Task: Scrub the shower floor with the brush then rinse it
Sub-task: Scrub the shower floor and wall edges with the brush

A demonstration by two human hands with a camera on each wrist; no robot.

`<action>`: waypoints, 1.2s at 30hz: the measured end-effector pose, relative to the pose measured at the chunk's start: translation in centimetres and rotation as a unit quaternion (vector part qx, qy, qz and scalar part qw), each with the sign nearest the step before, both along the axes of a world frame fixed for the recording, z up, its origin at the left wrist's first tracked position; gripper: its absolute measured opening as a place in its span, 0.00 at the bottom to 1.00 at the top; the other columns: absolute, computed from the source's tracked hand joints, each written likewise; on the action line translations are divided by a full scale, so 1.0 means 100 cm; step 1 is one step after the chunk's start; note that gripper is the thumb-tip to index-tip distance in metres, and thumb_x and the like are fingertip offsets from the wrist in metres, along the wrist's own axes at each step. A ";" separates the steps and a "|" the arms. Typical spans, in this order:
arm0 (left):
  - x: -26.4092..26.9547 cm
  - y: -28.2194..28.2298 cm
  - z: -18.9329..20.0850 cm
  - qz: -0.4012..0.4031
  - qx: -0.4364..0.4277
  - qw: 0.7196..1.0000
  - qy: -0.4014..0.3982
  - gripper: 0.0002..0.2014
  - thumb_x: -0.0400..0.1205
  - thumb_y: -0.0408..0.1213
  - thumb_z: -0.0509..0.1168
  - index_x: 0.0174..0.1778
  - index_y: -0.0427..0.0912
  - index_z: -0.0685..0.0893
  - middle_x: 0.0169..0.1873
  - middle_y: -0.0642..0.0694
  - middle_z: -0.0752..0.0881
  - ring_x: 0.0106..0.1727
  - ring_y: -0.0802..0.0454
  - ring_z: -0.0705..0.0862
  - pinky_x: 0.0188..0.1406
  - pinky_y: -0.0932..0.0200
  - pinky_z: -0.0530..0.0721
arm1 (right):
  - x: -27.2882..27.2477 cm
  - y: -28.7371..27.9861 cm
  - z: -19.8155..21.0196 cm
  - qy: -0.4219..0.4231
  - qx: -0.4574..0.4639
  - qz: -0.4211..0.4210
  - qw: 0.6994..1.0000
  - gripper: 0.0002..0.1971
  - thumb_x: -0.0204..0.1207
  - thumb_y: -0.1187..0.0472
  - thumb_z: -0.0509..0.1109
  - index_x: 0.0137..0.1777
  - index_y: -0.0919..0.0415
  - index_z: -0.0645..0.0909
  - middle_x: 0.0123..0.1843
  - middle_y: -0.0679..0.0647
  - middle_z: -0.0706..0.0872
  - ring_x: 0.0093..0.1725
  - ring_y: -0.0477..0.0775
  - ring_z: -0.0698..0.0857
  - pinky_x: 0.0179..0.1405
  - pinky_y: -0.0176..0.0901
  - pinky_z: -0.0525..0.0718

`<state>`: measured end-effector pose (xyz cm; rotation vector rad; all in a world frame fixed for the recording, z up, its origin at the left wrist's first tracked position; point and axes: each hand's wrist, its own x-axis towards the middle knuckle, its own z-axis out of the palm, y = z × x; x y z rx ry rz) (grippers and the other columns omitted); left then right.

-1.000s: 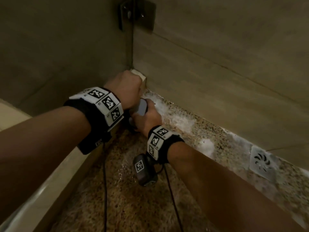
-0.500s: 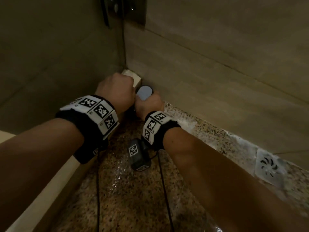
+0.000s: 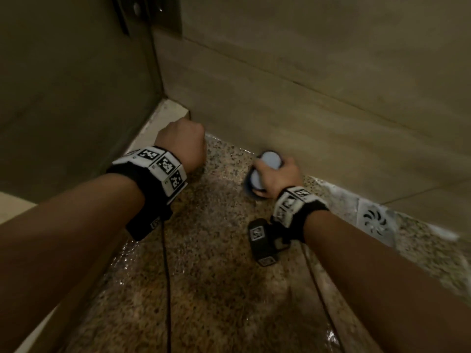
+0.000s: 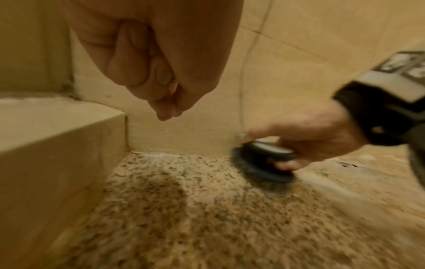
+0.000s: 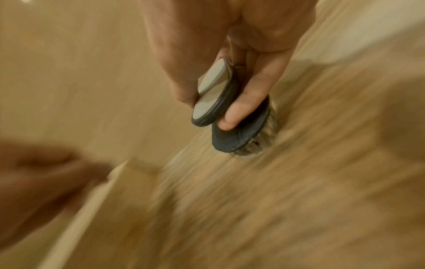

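The right hand (image 3: 276,178) grips the round scrub brush (image 4: 262,164) by its grey-topped knob, bristles on the speckled shower floor (image 3: 216,289) at centre frame, against the wall base (image 3: 293,128). The left hand (image 3: 182,143) is curled in a fist, holding nothing. Keep the bristles flat and work short overlapping strokes. The raised curb (image 4: 57,131) bounds the left; open floor lies toward the drain grate (image 3: 374,221), right.

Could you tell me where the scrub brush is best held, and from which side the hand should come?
Grip the scrub brush by its raised, pale-topped knob, coming from above. The bristles face down on the shower floor, so only the top is free, and the knob stands clear of the wider dark base. The right hand holds it this way, fingers curled under the knob.
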<state>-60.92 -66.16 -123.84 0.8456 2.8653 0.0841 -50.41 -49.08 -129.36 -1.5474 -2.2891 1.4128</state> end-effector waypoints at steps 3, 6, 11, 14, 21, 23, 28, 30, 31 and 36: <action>0.006 0.007 -0.002 -0.002 -0.004 1.000 -0.013 0.13 0.84 0.37 0.58 0.50 0.32 0.84 0.47 0.29 0.82 0.47 0.33 0.83 0.37 0.52 0.73 | 0.038 0.024 0.008 -0.021 0.004 -0.052 0.998 0.38 0.64 0.38 0.77 0.72 0.53 0.76 0.66 0.54 0.83 0.61 0.62 0.83 0.61 0.49 0.82; 0.006 0.003 0.000 0.005 -0.010 1.000 -0.014 0.13 0.84 0.37 0.58 0.53 0.33 0.84 0.49 0.30 0.82 0.49 0.33 0.83 0.38 0.52 0.73 | 0.055 0.038 0.001 -0.010 0.001 -0.111 0.994 0.51 0.43 0.30 0.75 0.70 0.50 0.76 0.65 0.56 0.84 0.59 0.65 0.84 0.56 0.60 0.87; -0.008 -0.014 0.001 0.018 0.000 1.000 0.015 0.13 0.83 0.39 0.60 0.53 0.32 0.82 0.51 0.30 0.81 0.52 0.33 0.83 0.40 0.52 0.74 | 0.035 -0.002 0.020 -0.008 0.026 -0.016 1.000 0.32 0.68 0.40 0.77 0.69 0.55 0.77 0.62 0.54 0.85 0.59 0.60 0.84 0.52 0.43 0.79; -0.013 -0.023 0.004 0.030 0.008 0.999 0.011 0.13 0.83 0.40 0.60 0.52 0.34 0.83 0.51 0.31 0.82 0.52 0.34 0.83 0.43 0.51 0.77 | -0.003 -0.047 0.023 0.023 -0.004 0.065 0.998 0.32 0.69 0.40 0.77 0.70 0.53 0.77 0.63 0.52 0.84 0.59 0.57 0.84 0.55 0.43 0.81; -0.021 -0.041 0.001 0.025 -0.006 1.000 0.000 0.15 0.83 0.41 0.60 0.50 0.31 0.83 0.48 0.30 0.82 0.49 0.34 0.83 0.37 0.54 0.73 | -0.074 -0.108 0.014 0.044 -0.050 0.168 0.984 0.32 0.72 0.42 0.75 0.70 0.59 0.74 0.66 0.59 0.82 0.61 0.63 0.83 0.60 0.54 0.83; -0.026 -0.044 -0.002 0.025 -0.009 1.000 -0.006 0.14 0.83 0.40 0.60 0.49 0.31 0.83 0.48 0.31 0.83 0.48 0.34 0.83 0.36 0.54 0.73 | -0.084 -0.110 0.009 0.033 -0.048 0.176 0.983 0.33 0.72 0.41 0.74 0.70 0.60 0.73 0.67 0.59 0.81 0.63 0.64 0.82 0.61 0.55 0.83; -0.029 -0.036 -0.005 0.016 -0.018 1.000 -0.009 0.15 0.83 0.41 0.60 0.48 0.31 0.83 0.47 0.30 0.82 0.48 0.34 0.83 0.37 0.53 0.73 | -0.093 -0.094 0.008 0.033 -0.017 0.162 0.986 0.32 0.72 0.41 0.76 0.68 0.59 0.73 0.64 0.58 0.82 0.60 0.63 0.82 0.51 0.48 0.80; -0.029 -0.028 -0.006 0.018 -0.025 0.999 -0.033 0.14 0.84 0.39 0.60 0.40 0.30 0.79 0.40 0.33 0.80 0.41 0.39 0.82 0.37 0.53 0.74 | -0.087 -0.086 0.008 0.039 -0.034 0.154 0.987 0.28 0.72 0.44 0.77 0.66 0.58 0.74 0.60 0.57 0.82 0.52 0.61 0.84 0.44 0.47 0.85; -0.028 -0.026 -0.007 0.018 -0.028 0.999 -0.041 0.14 0.84 0.37 0.59 0.38 0.30 0.78 0.38 0.34 0.79 0.38 0.41 0.81 0.37 0.52 0.74 | -0.082 -0.082 0.007 0.044 -0.058 0.138 0.988 0.26 0.72 0.46 0.77 0.64 0.57 0.74 0.58 0.58 0.82 0.47 0.62 0.86 0.39 0.50 0.89; -0.012 -0.017 -0.006 0.013 -0.034 0.999 -0.008 0.11 0.82 0.37 0.59 0.42 0.32 0.81 0.30 0.38 0.70 0.35 0.38 0.77 0.34 0.52 0.73 | -0.032 -0.043 -0.001 0.022 -0.083 0.049 0.995 0.22 0.73 0.47 0.76 0.56 0.55 0.69 0.51 0.62 0.83 0.28 0.66 0.89 0.22 0.54 0.88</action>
